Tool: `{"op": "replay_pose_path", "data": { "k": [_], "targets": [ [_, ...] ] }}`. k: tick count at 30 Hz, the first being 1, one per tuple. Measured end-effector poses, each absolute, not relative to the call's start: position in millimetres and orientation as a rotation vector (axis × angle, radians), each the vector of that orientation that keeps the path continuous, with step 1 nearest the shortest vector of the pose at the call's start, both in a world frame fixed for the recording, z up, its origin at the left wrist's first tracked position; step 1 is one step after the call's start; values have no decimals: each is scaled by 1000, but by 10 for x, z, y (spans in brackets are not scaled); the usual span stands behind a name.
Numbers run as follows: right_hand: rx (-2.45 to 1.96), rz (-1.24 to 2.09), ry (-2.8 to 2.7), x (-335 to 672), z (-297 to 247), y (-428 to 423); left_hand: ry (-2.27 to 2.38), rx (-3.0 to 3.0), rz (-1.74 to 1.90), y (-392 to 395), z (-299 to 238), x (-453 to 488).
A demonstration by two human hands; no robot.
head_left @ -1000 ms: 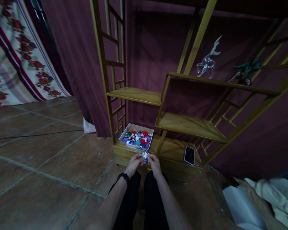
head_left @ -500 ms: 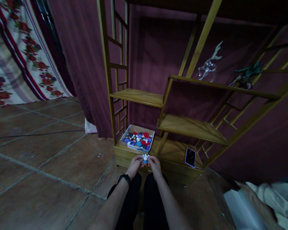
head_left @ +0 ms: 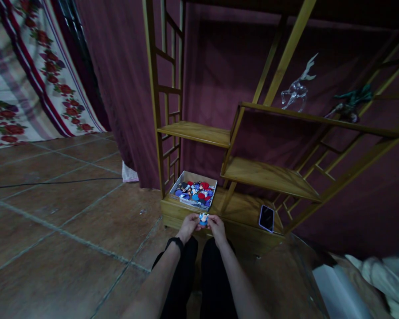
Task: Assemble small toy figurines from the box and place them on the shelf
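Observation:
A small figurine (head_left: 204,219) with a blue base and a pale upper part is held between both hands, just in front of the low shelf. My left hand (head_left: 189,226), with a dark band at the wrist, pinches it from the left. From the other side, the fingers of my right hand (head_left: 217,226) close on its right edge. Just beyond the hands stands a shallow white cardboard box (head_left: 194,205), filled with several small red, blue, purple and dark figures. Finer detail of the figurine is too small to make out.
The wooden shelf unit (head_left: 199,133) rises ahead with stepped boards. A phone (head_left: 266,218) lies on its lowest board at right. Higher up stand a clear deer figurine (head_left: 295,94) and a dark green ornament (head_left: 350,104). A black cable (head_left: 60,182) crosses the tiled floor.
The view has shifted slightly, so the scene sits a little further right. Both hands keep their hold on the figurine, in nearly the same place before the box.

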State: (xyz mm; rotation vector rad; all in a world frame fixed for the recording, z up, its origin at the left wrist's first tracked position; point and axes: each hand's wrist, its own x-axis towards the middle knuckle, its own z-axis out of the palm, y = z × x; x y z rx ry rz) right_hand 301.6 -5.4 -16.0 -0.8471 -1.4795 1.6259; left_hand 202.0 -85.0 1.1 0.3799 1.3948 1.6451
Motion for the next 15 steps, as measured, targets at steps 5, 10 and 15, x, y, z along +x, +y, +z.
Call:
{"op": "replay_pose_path", "data": {
  "k": [5, 10, 15],
  "targets": [
    [-837, 1644, -1482, 3054, -158, -37, 1376, 379, 1636, -832, -6, 2025],
    [-850, 1631, -1461, 3082, -133, -55, 1326, 403, 1627, -839, 0, 2040],
    [-853, 1608, -1468, 3094, -93, -77, 1310, 402, 1603, -862, 37, 2046]
  ]
}}
